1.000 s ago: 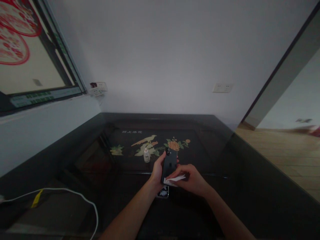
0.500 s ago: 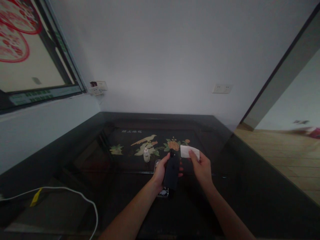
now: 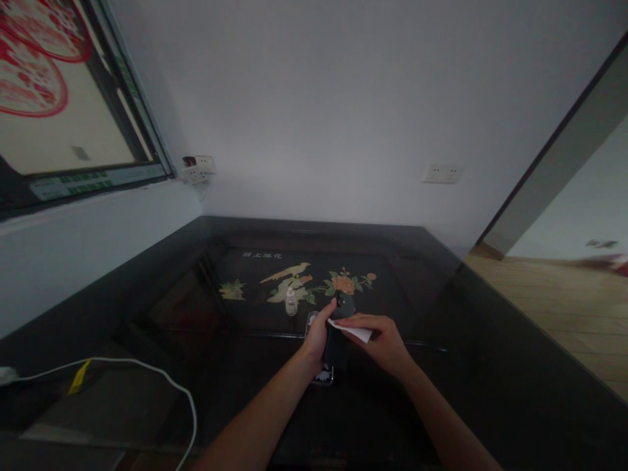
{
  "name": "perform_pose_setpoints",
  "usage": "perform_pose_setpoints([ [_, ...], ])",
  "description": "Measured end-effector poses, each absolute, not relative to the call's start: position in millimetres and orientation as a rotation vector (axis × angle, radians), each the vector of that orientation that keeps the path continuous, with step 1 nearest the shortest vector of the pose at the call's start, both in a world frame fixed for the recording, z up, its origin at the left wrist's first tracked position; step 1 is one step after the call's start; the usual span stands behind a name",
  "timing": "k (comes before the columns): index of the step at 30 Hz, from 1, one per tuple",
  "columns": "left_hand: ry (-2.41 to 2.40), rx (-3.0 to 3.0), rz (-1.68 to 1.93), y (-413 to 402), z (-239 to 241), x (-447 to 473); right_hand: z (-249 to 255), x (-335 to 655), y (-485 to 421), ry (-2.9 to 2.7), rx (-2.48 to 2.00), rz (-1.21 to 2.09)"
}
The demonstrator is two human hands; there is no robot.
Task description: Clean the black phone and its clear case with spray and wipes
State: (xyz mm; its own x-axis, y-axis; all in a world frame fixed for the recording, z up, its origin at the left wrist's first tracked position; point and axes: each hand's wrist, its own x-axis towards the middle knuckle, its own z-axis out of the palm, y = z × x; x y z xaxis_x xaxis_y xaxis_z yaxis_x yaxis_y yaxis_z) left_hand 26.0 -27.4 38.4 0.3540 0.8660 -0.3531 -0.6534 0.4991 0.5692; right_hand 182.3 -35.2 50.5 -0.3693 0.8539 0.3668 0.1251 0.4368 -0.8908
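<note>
My left hand is wrapped round a dark phone, held upright with its back and camera lenses toward me. My right hand presses a small white wipe flat against the phone's back, fingers closed on the wipe. Under my hands a second phone or case lies flat on the dark table. A small white bottle stands just beyond my left hand.
The table has a glass top over a painted bird and flowers. A white cable with a yellow tag curves along the left. Wall sockets sit behind; a doorway and wooden floor are to the right.
Half a second ago my right hand held the wipe up off the phone to its right; now it has come back down and the wipe lies on the phone's back. The camera shifted slightly.
</note>
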Motion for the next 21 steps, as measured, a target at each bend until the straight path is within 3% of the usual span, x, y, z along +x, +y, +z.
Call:
perform_pose_setpoints([
  [7,0.725,0.355,1.059,-25.8,42.7,24.0,51.4,186.0,-47.4,-1.892,-0.849,1.598],
  [10,0.743,0.344,1.071,-26.9,47.5,22.8,50.6,189.3,-46.6,-1.786,-0.829,1.688],
  [17,0.737,0.355,1.028,-31.5,53.2,21.8,51.6,196.6,-29.1,-1.187,-0.931,1.382],
  [21,0.787,0.356,1.063,-34.8,56.2,21.5,56.2,200.5,-25.4,-1.13,-0.955,1.15],
])
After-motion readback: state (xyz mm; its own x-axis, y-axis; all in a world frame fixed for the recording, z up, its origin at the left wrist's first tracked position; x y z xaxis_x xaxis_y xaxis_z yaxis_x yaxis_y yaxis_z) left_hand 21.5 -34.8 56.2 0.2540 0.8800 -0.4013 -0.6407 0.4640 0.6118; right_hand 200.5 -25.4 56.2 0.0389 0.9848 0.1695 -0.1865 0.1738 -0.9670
